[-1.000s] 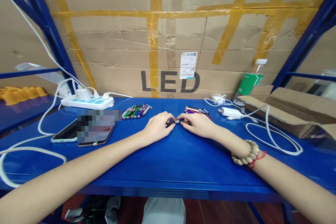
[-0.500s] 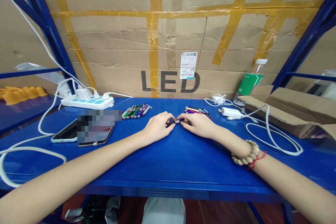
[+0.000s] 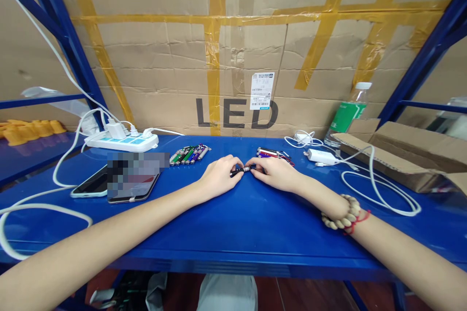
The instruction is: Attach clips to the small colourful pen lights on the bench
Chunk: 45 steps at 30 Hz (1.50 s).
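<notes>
A slim black mini flashlight point(image 3: 241, 170) with a silvery band lies level between my two hands, just over the blue tabletop. The fingertips of my left hand point(image 3: 222, 175) pinch its left end. Its right end is in the closed fingers of my right hand point(image 3: 273, 172), which hide part of it. Beyond my left hand is a row of small metal flashlights point(image 3: 189, 154) in green, purple, black and silver, some with clips. Behind my right hand lies another small group of coloured flashlights point(image 3: 270, 152), partly covered by that hand.
Two phones point(image 3: 134, 189) lie at the left, near a white power strip point(image 3: 127, 142) with plugs and cables. On the right are a white charger point(image 3: 323, 157) with a coiled cable, a green-labelled bottle point(image 3: 346, 114) and an open cardboard box point(image 3: 408, 155). A big taped carton point(image 3: 164, 68) stands behind.
</notes>
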Each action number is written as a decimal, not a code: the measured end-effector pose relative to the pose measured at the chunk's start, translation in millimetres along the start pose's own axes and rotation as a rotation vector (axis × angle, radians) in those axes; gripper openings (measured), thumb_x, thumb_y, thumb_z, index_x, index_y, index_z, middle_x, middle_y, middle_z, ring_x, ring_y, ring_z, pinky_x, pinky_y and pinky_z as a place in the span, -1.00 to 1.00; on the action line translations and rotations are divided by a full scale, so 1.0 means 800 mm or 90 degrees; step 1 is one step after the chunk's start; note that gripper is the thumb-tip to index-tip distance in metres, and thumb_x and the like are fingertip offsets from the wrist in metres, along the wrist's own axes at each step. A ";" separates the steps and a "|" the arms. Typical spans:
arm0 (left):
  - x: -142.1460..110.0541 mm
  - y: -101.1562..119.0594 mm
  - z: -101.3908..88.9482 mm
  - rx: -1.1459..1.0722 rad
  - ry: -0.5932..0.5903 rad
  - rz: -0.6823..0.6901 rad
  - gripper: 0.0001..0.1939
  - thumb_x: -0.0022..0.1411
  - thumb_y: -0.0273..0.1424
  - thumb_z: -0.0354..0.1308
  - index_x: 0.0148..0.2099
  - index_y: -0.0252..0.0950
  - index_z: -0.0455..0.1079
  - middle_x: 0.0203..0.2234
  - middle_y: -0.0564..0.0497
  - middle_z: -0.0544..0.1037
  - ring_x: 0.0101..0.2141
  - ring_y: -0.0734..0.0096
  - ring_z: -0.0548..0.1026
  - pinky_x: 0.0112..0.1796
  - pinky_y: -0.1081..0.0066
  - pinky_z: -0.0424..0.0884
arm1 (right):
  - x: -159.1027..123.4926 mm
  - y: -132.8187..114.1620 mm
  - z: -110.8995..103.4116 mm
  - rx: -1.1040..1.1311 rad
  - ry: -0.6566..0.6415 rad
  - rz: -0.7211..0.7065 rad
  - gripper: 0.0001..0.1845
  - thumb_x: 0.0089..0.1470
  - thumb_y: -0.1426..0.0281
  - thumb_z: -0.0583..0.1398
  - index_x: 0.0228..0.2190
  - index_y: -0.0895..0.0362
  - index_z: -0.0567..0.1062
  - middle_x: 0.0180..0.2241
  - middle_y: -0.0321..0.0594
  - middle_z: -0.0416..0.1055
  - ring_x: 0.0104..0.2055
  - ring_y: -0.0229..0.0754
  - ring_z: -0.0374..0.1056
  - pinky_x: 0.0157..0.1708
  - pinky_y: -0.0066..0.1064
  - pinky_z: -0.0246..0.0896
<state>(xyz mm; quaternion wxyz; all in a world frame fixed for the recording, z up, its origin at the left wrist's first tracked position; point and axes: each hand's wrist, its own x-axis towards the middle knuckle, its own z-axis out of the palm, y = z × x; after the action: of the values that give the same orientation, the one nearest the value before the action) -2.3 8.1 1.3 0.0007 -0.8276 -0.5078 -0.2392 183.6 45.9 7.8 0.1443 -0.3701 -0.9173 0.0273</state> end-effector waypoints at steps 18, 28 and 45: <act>0.000 0.000 0.001 0.006 -0.002 -0.002 -0.81 0.15 -0.37 -0.01 -0.20 -0.24 0.36 -0.38 0.05 0.42 -0.38 0.39 0.42 -0.40 0.43 0.31 | 0.001 0.002 0.002 0.003 0.002 -0.004 -0.74 0.07 0.38 0.01 -0.18 0.03 0.38 -0.49 -0.34 0.41 -0.45 -0.28 0.29 -0.50 -0.51 0.00; 0.001 -0.001 0.002 0.008 -0.001 -0.003 -0.81 0.14 -0.37 -0.01 -0.20 -0.23 0.36 -0.38 0.06 0.42 -0.37 0.39 0.41 -0.40 0.43 0.31 | 0.000 0.001 0.001 0.000 0.002 -0.003 -0.73 0.07 0.38 0.02 -0.17 0.04 0.39 -0.49 -0.33 0.41 -0.44 -0.27 0.29 -0.50 -0.51 0.00; 0.001 -0.001 0.001 0.007 -0.005 -0.002 -0.81 0.14 -0.37 0.00 -0.19 -0.23 0.36 -0.39 0.05 0.42 -0.37 0.39 0.41 -0.39 0.44 0.33 | 0.001 0.002 0.001 0.006 0.004 -0.004 -0.73 0.07 0.38 0.02 -0.18 0.04 0.39 -0.49 -0.33 0.41 -0.44 -0.27 0.29 -0.50 -0.51 -0.02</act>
<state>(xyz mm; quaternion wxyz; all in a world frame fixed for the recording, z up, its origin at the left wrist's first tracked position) -2.1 9.3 0.4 0.0029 -0.8276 -0.5106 -0.2332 183.9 47.4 6.7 0.1489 -0.3665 -0.9179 0.0304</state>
